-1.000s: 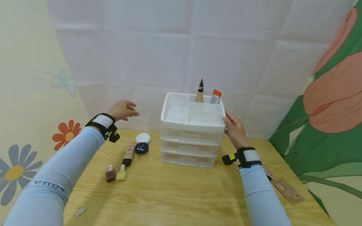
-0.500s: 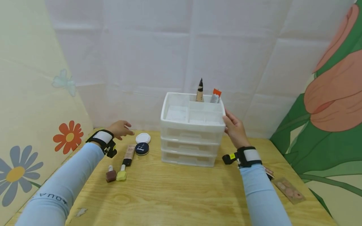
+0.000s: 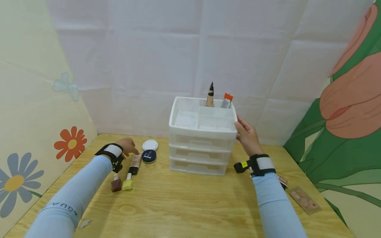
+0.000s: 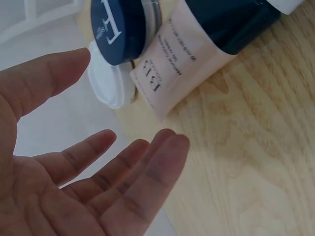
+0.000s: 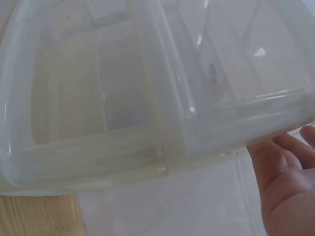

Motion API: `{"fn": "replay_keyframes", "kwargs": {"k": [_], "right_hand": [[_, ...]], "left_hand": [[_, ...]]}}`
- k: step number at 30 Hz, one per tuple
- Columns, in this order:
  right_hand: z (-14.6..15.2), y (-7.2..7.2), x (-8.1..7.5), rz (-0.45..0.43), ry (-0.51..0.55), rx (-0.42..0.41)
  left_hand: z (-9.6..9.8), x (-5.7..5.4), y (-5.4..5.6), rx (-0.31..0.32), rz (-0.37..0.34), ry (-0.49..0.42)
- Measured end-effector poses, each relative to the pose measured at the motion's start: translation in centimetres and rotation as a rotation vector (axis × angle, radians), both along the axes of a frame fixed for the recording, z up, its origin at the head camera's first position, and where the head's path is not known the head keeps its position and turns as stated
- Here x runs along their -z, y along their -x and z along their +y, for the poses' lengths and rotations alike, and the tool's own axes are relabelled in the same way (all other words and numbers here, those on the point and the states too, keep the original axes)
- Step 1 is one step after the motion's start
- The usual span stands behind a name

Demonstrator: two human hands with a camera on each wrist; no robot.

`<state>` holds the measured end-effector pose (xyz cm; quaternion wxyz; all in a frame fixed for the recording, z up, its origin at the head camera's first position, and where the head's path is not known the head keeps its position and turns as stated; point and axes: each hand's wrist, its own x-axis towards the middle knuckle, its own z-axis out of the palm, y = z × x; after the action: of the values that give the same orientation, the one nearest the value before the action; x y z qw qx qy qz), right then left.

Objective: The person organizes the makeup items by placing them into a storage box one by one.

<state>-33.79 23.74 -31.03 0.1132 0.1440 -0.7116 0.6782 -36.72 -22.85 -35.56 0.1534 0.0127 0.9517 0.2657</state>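
Steadying the drawer organizer (image 3: 202,138) at the table's (image 3: 184,205) back edge, the right hand (image 3: 247,135) rests straight fingers on its top right corner: light, stiff, slick plastic, best braced at the rim. Left hand (image 3: 128,146), fingers spread and empty, hovers over the cream tube (image 3: 135,163) near the left edge — soft, light, best pinched mid-body.

White plastic three-drawer organiser (image 3: 202,145): one stood on the table.
Small glass nail polish bottles: two, one dark brown (image 3: 116,183) and one yellow (image 3: 127,182).
Beige squeeze tube with dark cap (image 3: 135,163): one.
Round compacts: two, one dark blue (image 3: 149,156) and one white (image 3: 150,145).
Items standing in the top tray: two, a beige pointed tube (image 3: 210,96) and an orange-capped tube (image 3: 227,101).
Flat eyeshadow palette (image 3: 303,199): one.
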Motion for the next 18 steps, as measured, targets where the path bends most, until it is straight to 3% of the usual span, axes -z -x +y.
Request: {"fn": "replay_keyframes", "kwargs": {"k": [7,14,18], "right_hand": [[0.0,0.0,0.0,0.011,0.020,-0.008],[0.0,-0.1,-0.1,0.012,0.027,-0.013],[0.0,-0.1,-0.1,0.011,0.032,-0.010]], "left_hand": [[1.0,0.8,0.2,0.002,-0.038,0.059],[1.1,2.9,1.5,-0.027,-0.044,0.071],[1.5,3.4,1.8,-0.058,-0.057,0.062]]}}
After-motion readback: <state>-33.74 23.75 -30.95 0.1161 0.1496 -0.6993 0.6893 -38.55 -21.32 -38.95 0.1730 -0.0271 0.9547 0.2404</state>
